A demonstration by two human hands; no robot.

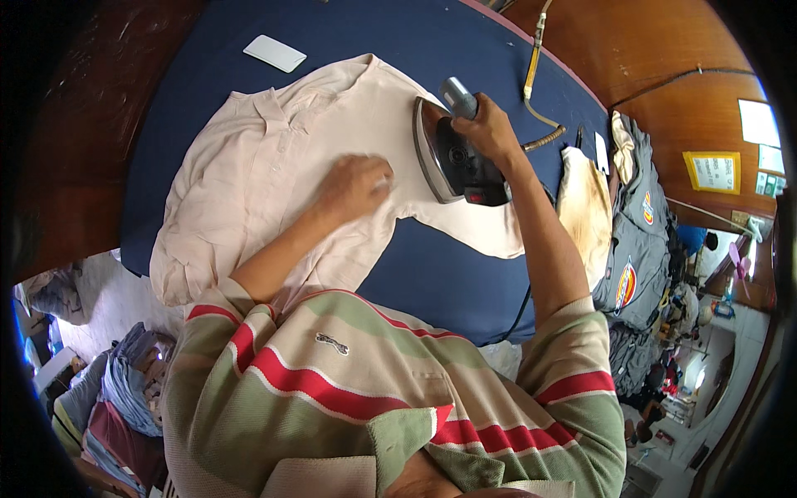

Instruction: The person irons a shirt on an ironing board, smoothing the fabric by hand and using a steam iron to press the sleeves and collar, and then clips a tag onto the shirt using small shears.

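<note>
A pale pink blouse (241,187) lies spread over a dark blue padded table, its buttoned front toward the left and one sleeve stretched out to the right. My right hand (487,131) is wrapped round the grey handle of a black clothes iron (459,158), over the right part of the blouse. Whether the iron's plate presses on the cloth cannot be told. My left hand (357,189) is on the middle of the blouse, left of the iron, its fingers curled in and slightly blurred. Something pale shows at its fingertips, too small to name.
A white flat phone-like slab (275,53) lies at the far left of the blue table (448,257). A brown-wrapped hose (540,137) runs from the iron to the back. Cream cloth (585,207) and dark grey garments (639,224) are at the right; piled clothes (124,390) lie lower left.
</note>
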